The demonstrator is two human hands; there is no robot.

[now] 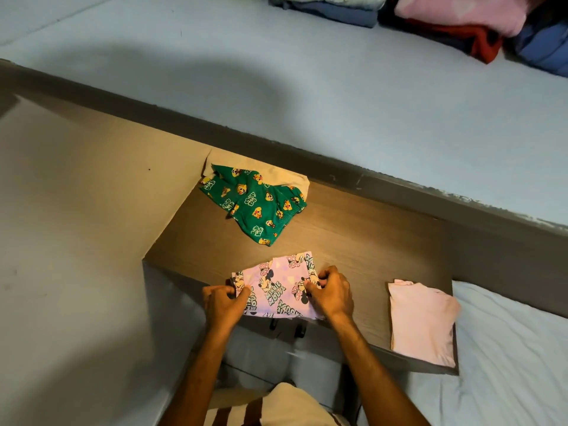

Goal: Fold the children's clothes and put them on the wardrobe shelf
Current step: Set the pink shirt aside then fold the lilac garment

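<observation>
Pink cotton printed with cartoon mice, the small garment (276, 287) lay at the near edge of the wooden bench (368, 241), roughly midway along that edge, with its lower hem just over the lip. My left hand (222, 305) was clenched on its left side, thumb on top and fingers curled into a bunched fold of the cloth. My right hand (333, 292) gripped its right side the same way, fingertips pinching the fabric near the upper right corner. Both hands rested on the bench surface with the garment stretched flat between them.

Farther back, toward the far left corner of the bench, a green printed garment (255, 204) lay loose and rumpled, partly over a cream piece of cloth (276, 173) that touched the bench's back edge. At the near right corner a pale pink folded piece (421, 321) sat as a neat rectangle, its right side hanging slightly past the bench end, just beside a white bedsheet (507, 348). It was well apart from the garment I held.

Beyond the bench's dark back rail, a pale blue surface (307, 87) carried a heap of folded clothes (445, 20) at its far right, blue, red and pink among them
</observation>
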